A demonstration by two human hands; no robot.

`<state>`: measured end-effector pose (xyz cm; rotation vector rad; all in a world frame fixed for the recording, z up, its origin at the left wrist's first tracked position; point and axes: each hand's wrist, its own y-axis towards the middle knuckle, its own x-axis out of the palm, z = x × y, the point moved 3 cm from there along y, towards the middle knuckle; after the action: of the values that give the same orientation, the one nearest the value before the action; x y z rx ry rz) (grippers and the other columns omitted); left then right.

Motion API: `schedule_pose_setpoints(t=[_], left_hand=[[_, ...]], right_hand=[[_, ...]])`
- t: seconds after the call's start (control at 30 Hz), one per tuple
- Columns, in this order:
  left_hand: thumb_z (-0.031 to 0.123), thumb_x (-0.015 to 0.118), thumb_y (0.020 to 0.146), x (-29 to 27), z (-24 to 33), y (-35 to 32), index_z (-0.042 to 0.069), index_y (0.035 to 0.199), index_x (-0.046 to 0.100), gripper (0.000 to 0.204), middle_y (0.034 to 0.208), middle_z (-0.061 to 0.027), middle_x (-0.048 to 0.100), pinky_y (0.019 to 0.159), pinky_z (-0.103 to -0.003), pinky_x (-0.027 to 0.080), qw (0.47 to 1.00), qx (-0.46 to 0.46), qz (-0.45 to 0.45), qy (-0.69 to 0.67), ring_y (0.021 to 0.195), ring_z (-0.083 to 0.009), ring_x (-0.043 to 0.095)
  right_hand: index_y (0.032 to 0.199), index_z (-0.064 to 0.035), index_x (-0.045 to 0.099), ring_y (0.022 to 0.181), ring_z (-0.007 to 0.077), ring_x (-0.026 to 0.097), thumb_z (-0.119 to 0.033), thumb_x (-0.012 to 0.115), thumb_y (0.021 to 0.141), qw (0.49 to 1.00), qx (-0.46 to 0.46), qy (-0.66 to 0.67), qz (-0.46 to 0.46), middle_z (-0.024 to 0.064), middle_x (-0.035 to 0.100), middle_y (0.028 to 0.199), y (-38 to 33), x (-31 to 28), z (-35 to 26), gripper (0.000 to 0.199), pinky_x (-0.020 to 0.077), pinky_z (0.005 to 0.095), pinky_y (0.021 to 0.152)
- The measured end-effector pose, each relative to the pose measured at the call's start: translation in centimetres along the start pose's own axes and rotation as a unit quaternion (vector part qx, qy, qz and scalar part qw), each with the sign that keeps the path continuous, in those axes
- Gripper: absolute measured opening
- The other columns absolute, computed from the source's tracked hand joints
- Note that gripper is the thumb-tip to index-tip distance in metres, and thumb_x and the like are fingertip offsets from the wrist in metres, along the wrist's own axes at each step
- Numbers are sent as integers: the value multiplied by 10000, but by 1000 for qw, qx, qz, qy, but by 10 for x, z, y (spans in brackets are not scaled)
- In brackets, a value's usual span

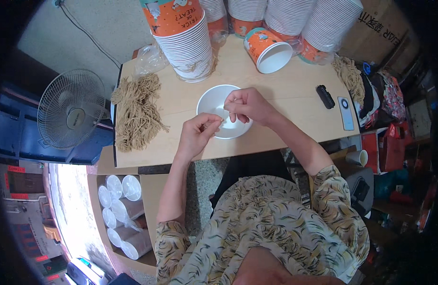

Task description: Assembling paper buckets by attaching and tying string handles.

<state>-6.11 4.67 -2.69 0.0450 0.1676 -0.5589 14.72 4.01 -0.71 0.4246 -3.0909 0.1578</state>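
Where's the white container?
Head view, upper centre: the container stands on the table, partly hidden by the left hand and right hand, right of the tan string pile.

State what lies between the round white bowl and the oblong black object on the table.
In the head view, the right hand crosses the right rim of the bowl; beyond that, bare pale wooden tabletop.

Free tabletop (pixel 176 102) between beige strands (pixel 139 113) and white bowl (pixel 206 101), cup stack (pixel 185 50) behind
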Motion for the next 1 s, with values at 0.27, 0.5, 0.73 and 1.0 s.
schedule_pose_setpoints(t=[0.27, 0.5, 0.73, 1.0], left_hand=[[20, 723, 895, 15, -1, -9, -10, 1014, 733, 123, 911, -68, 693, 641, -227, 502, 984, 120, 127, 22, 717, -74, 618], [-11, 727, 878, 24, -4, -12, -1, 1045, 731, 167, 895, -70, 697, 664, -237, 523, 971, 129, 201, -21, 773, -90, 652], [-38, 717, 869, 24, 5, -14, 4, 1040, 732, 177, 908, -110, 708, 672, -249, 541, 946, 214, 221, 101, 761, -153, 680], [-14, 703, 889, 24, 8, -19, -1, 981, 715, 94, 914, -111, 707, 649, -263, 543, 935, 230, 227, 144, 777, -166, 696]], right_hand=[[952, -14, 661, 432, 46, 467, -158, 666, 926, 999, 36, 39, 2, 40, 637, 630, 5, 11, 12, 147, 326, 205, 408], [875, 1, 647, 430, 63, 490, -124, 650, 876, 998, 65, 8, 18, 57, 636, 620, 1, 19, 6, 125, 363, 215, 400], [811, 1, 650, 433, 91, 535, -102, 646, 823, 997, 74, -3, 25, 68, 636, 594, 1, 20, 7, 104, 408, 226, 402], [845, -6, 656, 442, 79, 501, -123, 663, 885, 996, 90, -13, 17, 42, 608, 604, 3, 16, 14, 124, 393, 230, 412]])
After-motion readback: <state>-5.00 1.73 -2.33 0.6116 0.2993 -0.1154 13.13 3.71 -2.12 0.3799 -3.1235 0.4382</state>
